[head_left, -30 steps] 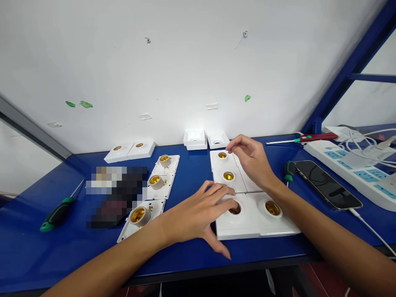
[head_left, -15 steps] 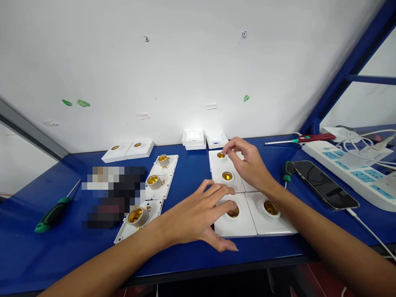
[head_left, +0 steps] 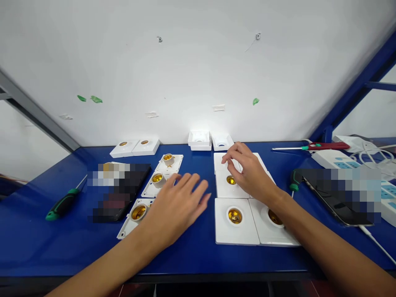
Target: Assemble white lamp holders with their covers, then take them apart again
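Note:
My left hand (head_left: pixel 182 206) is open, palm down with the fingers spread. It hovers over the bare blue strip beside the column of uncovered lamp holders (head_left: pixel 159 180), whose brass-lined sockets stand on white base plates. On the right lies a block of white square lamp holders with covers (head_left: pixel 236 235), several of them edge to edge. My right hand (head_left: pixel 250 173) is above the far part of this block, its fingers bent and the thumb apart from the index finger. No object shows between them. The hand hides part of the far holders.
Two lamp holders with covers (head_left: pixel 145 147) lie at the back left. White empty covers (head_left: pixel 200 140) lean by the wall. Screwdrivers (head_left: pixel 63 204) lie on both sides; a phone (head_left: pixel 337 206), a red lighter (head_left: pixel 328 146) and a power strip (head_left: pixel 334 159) are on the right.
My left hand has lifted off the near left covered lamp holder and moved left, uncovering its socket. My right hand stays over the far holders. The view has shifted slightly.

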Demonstrator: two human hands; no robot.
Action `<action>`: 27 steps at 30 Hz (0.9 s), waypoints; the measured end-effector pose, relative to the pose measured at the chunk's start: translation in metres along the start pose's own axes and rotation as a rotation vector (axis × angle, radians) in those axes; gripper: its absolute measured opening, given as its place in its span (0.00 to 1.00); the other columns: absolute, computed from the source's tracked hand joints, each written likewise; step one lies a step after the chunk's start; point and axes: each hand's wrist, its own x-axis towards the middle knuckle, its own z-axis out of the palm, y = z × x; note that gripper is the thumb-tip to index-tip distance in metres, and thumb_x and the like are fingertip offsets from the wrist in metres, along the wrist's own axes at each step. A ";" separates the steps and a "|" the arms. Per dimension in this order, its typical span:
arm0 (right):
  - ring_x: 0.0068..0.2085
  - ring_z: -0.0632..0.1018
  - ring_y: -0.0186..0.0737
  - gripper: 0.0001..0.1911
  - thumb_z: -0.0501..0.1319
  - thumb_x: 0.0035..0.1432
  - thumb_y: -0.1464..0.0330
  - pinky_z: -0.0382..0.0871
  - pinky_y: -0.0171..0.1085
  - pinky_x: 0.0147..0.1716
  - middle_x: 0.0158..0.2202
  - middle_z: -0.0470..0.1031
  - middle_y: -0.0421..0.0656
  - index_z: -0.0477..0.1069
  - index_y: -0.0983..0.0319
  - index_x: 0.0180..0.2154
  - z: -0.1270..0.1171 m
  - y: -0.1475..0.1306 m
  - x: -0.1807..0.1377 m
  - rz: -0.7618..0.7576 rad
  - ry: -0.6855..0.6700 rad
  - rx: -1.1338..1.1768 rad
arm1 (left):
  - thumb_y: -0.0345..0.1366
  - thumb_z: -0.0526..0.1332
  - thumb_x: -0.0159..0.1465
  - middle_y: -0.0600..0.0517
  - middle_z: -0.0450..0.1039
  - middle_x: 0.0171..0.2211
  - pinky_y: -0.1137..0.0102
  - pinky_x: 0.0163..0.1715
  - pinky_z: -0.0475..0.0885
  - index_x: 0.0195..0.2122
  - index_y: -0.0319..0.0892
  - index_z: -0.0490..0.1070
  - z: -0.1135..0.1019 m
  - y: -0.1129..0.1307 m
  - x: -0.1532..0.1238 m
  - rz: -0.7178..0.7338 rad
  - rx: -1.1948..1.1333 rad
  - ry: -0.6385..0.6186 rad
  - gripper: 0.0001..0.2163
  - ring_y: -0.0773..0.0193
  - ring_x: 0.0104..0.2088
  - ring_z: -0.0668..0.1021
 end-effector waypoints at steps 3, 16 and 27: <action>0.41 0.73 0.42 0.13 0.53 0.66 0.80 0.67 0.45 0.41 0.40 0.70 0.44 0.71 0.58 0.38 -0.001 -0.003 0.000 0.011 -0.018 0.002 | 0.36 0.52 0.75 0.39 0.77 0.45 0.54 0.43 0.70 0.49 0.38 0.74 -0.013 -0.015 -0.027 -0.139 0.203 -0.078 0.13 0.45 0.44 0.79; 0.44 0.74 0.45 0.11 0.54 0.66 0.76 0.66 0.41 0.31 0.41 0.71 0.45 0.72 0.57 0.37 -0.001 -0.008 0.000 0.156 -0.015 0.151 | 0.32 0.51 0.75 0.41 0.80 0.37 0.58 0.33 0.73 0.50 0.37 0.76 -0.036 -0.017 -0.072 -0.478 0.252 -0.564 0.14 0.45 0.37 0.84; 0.45 0.78 0.44 0.11 0.55 0.73 0.61 0.72 0.44 0.44 0.42 0.77 0.44 0.75 0.55 0.46 -0.004 -0.012 0.000 0.212 -0.194 0.474 | 0.39 0.52 0.77 0.51 0.76 0.27 0.64 0.32 0.65 0.38 0.42 0.73 -0.048 -0.010 -0.004 -0.050 0.152 0.105 0.13 0.56 0.28 0.79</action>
